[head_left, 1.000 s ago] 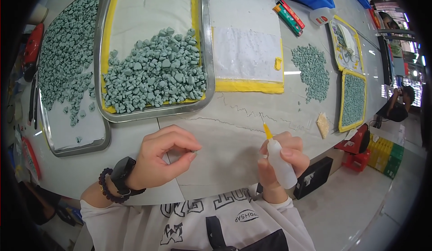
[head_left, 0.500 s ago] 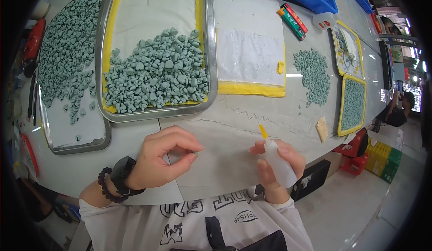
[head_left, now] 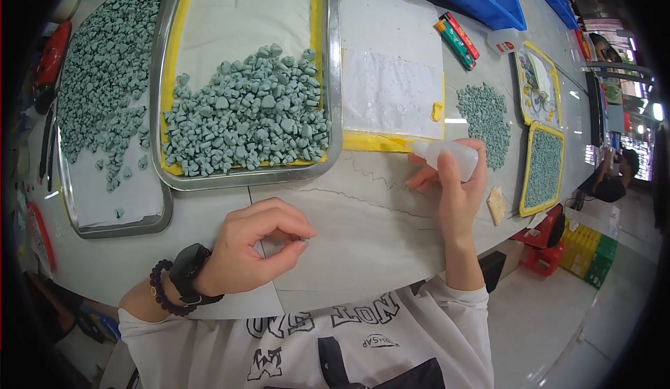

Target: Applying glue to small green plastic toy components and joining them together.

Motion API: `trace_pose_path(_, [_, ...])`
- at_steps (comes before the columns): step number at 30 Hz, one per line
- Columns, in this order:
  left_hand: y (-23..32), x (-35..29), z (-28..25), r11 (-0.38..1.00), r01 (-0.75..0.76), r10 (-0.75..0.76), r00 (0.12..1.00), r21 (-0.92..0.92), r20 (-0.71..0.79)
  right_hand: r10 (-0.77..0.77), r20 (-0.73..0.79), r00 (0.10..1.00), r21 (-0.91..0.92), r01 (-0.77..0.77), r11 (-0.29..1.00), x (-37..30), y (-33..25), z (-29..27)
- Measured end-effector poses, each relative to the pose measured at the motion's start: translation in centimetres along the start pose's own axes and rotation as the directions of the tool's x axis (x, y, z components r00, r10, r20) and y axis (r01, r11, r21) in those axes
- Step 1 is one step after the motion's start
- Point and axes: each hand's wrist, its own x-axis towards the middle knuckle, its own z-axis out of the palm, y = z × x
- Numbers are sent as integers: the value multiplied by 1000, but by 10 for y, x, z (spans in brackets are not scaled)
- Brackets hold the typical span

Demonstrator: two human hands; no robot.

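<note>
My left hand point(head_left: 259, 241) is above the near part of the table, thumb and forefinger pinched on a small green stone point(head_left: 305, 240) whose edge barely shows at the fingertips. My right hand point(head_left: 458, 197) is wrapped round a translucent white squeeze bottle point(head_left: 465, 156), tipped over with its nozzle end toward the left. That end lies in front of the yellow-taped near edge of a white board point(head_left: 391, 90); the yellow tip blends with the tape. A metal tray point(head_left: 246, 180) holding many green stones stands beyond my left hand.
Another tray point(head_left: 120, 227) of green stones sits at the far left. On the right are a loose patch of smaller green stones point(head_left: 485, 120), a yellow-rimmed tray point(head_left: 523, 183) of them, a tan piece point(head_left: 495, 206), red and green boxes point(head_left: 457, 40) and a blue bin point(head_left: 481, 2).
My right hand has moved up and away with the squeeze bottle, which has gone from nearly upright to tipped leftward. My left hand has stayed put in its pinch.
</note>
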Motion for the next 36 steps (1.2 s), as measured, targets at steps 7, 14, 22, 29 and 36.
trace_pose_path(7, [-2,0,-1,1000,-11,11,1000,10,-2,80,-4,997,-179,-79,981,6,-4,-7])
trace_pose_path(14, [-1,2,-2,1000,10,-10,1000,-6,3,-61,5,998,-401,57,914,10,-1,-12])
trace_pose_path(22, [-2,2,-3,999,31,-31,999,-15,20,-70,47,996,-550,84,831,13,-9,-12])
trace_pose_path(29, [-2,2,-2,999,34,-34,999,-11,17,-65,67,996,-549,91,831,13,-9,-12])
trace_pose_path(36, [35,-4,-9,887,219,-142,967,-406,210,-12,64,998,-553,45,832,13,-13,-11])
